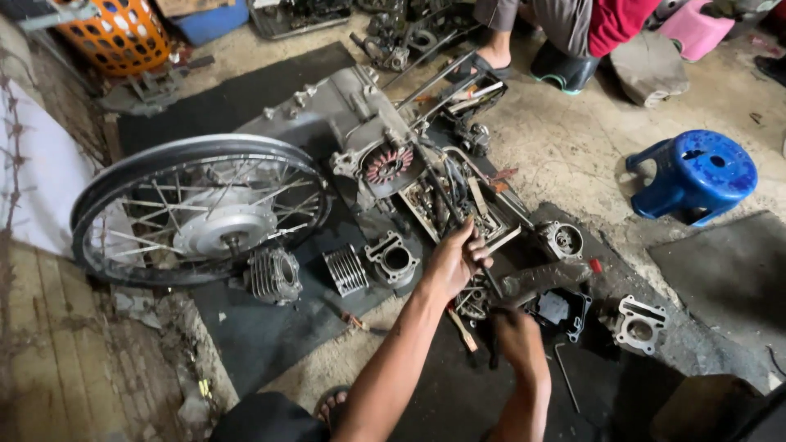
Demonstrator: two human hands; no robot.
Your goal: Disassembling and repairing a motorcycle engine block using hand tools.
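Gripping a thin rod point(483, 266) tight, left hand point(453, 262) works just right of the wheel point(196, 209); right hand point(516, 336), grip unclear. Rod could slip into loose parts.
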